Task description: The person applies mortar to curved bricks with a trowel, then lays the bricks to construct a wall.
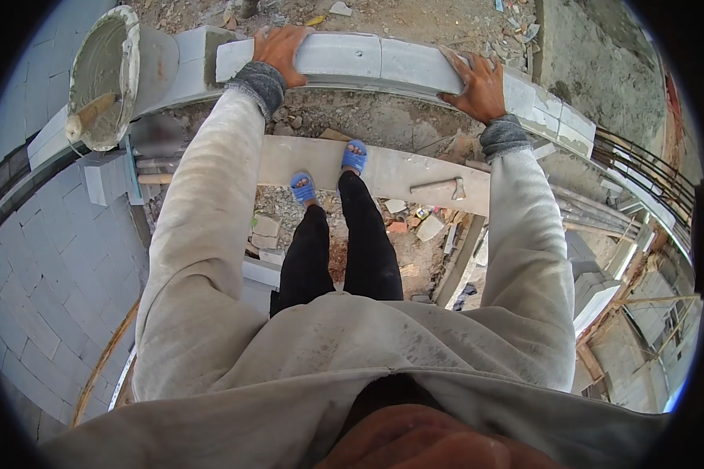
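Both my hands are on the top course of a low wall of light grey blocks. My left hand (280, 55) clasps a concrete block (338, 56) near its left end, fingers over the far edge and thumb on the near side. Further right, my right hand (477, 84) spans another concrete block (420, 66), its fingers on top and its thumb at the near edge. A joint separates these two blocks. Left of my left hand, a mortar-smeared bucket (155, 66) rests tilted on the wall, with a wooden handle (91, 116) sticking out of it.
My feet, in blue slippers (354, 156), are on a plank (414, 160) below the wall. A hatchet (455, 188) lies on it to the right. Rubble (270, 227) and poles (583, 207) lie beneath. A block wall (51, 289) rises at left; rebar (645, 166) runs along the right.
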Tool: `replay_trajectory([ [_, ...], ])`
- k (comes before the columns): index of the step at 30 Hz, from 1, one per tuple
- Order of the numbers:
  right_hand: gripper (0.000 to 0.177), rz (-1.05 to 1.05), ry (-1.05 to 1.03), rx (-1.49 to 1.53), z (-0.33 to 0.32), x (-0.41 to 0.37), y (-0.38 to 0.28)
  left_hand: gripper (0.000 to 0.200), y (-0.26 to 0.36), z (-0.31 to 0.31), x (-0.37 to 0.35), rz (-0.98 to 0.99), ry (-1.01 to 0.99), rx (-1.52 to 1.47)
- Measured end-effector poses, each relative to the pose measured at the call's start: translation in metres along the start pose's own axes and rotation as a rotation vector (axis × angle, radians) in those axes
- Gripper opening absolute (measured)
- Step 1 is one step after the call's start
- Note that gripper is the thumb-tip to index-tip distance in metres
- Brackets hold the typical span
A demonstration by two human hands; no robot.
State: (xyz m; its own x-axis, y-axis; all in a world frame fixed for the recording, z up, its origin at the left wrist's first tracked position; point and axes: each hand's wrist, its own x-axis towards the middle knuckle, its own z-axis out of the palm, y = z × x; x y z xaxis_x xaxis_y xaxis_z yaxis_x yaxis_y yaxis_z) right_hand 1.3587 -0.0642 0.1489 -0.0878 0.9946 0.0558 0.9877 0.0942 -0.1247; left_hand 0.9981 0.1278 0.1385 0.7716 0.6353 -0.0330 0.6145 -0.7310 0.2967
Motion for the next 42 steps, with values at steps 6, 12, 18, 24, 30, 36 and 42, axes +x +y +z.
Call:
replay_trajectory([
  [6,0.094,0.022,-0.027,-0.012,0.006,-0.004,-0.006,0.093,0.000,-0.002,-0.003,-0.013,-0.026,0.027],
  [12,0.095,0.031,-0.051,-0.007,0.010,-0.005,-0.013,0.094,-0.002,-0.002,-0.011,-0.045,-0.077,0.032],
  [18,0.093,0.009,-0.002,-0.015,0.010,-0.002,-0.017,0.093,-0.007,-0.002,-0.014,-0.049,-0.082,0.034],
  [24,0.094,0.022,-0.026,-0.022,0.011,0.003,-0.026,0.092,-0.020,0.005,-0.020,-0.041,-0.017,0.036],
  [30,0.095,0.008,-0.001,0.002,0.014,0.005,-0.030,0.093,-0.023,0.000,-0.022,-0.057,-0.053,0.017],
  [36,0.096,0.033,-0.037,-0.010,0.010,0.005,-0.033,0.094,-0.027,0.005,-0.022,-0.055,-0.037,0.037],
  [42,0.097,0.023,-0.041,0.015,0.012,0.005,-0.029,0.093,-0.027,0.004,-0.023,-0.041,-0.030,-0.009],
])
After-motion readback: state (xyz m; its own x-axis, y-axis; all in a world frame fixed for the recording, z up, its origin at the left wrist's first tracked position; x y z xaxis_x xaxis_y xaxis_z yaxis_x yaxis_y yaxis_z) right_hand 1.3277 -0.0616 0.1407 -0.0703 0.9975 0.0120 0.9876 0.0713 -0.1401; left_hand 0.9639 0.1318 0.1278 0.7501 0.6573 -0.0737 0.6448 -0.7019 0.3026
